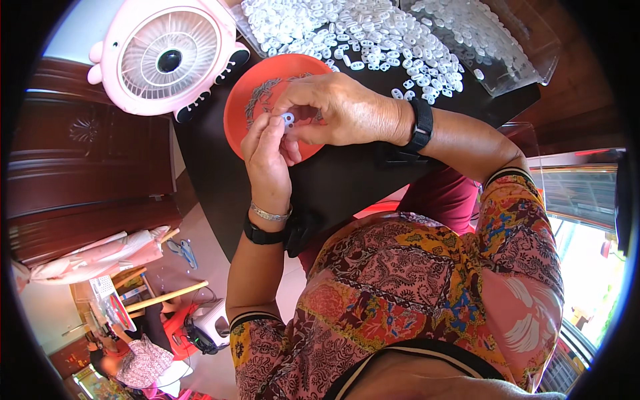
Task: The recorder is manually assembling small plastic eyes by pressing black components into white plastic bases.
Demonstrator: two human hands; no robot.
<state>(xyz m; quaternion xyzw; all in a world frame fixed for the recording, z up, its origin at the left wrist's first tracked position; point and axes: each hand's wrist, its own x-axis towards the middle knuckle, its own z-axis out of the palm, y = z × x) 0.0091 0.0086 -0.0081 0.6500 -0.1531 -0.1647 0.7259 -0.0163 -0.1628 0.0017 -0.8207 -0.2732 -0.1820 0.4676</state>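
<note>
Here both hands pinch one small white piece [288, 120] over the orange dish [235, 117]: left hand [267, 157] closed at 7 o'clock, right hand [340, 110] closed at 3 o'clock; steady fingertip alignment seems key.

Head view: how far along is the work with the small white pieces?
Done: hard to tell; small dark bits lie on the orange plate, but no finished stack is clearly visible. In hand: the left hand and right hand pinch one small white piece between their fingertips above the plate. Left: a large heap of white pieces covers the black table, some in a clear tray.
</note>
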